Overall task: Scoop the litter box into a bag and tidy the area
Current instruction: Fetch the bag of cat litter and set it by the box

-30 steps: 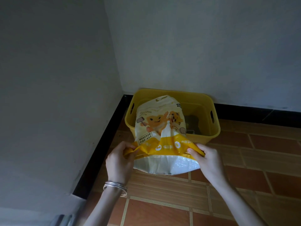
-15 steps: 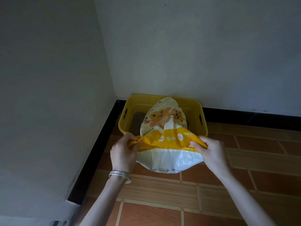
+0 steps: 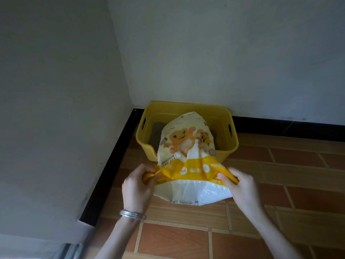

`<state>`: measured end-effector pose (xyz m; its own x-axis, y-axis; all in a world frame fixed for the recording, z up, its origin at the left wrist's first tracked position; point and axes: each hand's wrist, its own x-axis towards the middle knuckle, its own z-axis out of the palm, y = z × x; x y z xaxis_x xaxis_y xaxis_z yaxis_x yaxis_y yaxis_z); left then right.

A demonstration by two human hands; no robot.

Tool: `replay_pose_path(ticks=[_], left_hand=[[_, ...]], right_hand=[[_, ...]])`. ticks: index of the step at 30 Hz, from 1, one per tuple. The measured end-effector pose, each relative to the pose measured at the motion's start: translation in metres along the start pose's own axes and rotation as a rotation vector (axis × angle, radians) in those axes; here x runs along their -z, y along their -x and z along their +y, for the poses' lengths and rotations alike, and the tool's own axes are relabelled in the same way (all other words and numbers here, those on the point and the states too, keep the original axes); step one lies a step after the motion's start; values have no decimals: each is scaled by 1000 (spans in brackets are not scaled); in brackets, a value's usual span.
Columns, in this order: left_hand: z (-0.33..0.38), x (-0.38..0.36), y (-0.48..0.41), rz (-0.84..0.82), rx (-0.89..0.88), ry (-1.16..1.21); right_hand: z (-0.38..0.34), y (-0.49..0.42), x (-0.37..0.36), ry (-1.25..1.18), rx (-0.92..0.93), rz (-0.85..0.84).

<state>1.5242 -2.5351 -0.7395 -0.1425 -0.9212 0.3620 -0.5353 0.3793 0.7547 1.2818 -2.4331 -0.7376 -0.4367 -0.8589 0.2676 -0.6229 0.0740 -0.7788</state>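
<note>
Firstly, left hand (image 3: 137, 186): back turned to the camera, fingers curled and thumb pressed in, pinching the left end of the yellow band (image 3: 192, 170) into a bunched fold.
right hand (image 3: 240, 186): mirrored on the other side, fingers folded under and thumb on top, gripping the right end of the same band.
forearms (image 3: 119, 238): both rise from the lower edge of the view and lean slightly inward; the wrists sit about level, and the hands are well apart with the band stretched between them.
bangles (image 3: 132, 214): thin silver ones around the left wrist.
bag (image 3: 188, 146): white and yellow, printed with an orange cartoon figure. It is held tilted, with the white woven end hanging below the hands, nearest the camera. The far end lies over the near rim of the litter box and points into it. Whether the near end touches the floor cannot be told.
litter box (image 3: 186, 107): a yellow plastic tub with a slot handle in each short side, set in the corner with its back against the wall. Grey material shows dimly inside, left of the bag.
floor (image 3: 289, 191): reddish-brown tiles with pale joints.
walls (image 3: 205, 53): two pale ones meet behind the box, edged with black skirting (image 3: 110, 176).
</note>
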Motion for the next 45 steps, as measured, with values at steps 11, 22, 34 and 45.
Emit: replay_pose_path(ticks=[11,22,34,45], left_hand=[[-69,-30,69,-281,89,-36],[-101,-50,71,-809,233,-158],[-76,-84,-74,-568,182,164],[-72,-144,-198,-591,172,306]], right_hand=[[75,75,-49,90,-223,-158],[86,75,-60,-40,-377,-338],[59,-63,-48,-166,-139,-217],[54,-206,-60,-63,-60,-334]])
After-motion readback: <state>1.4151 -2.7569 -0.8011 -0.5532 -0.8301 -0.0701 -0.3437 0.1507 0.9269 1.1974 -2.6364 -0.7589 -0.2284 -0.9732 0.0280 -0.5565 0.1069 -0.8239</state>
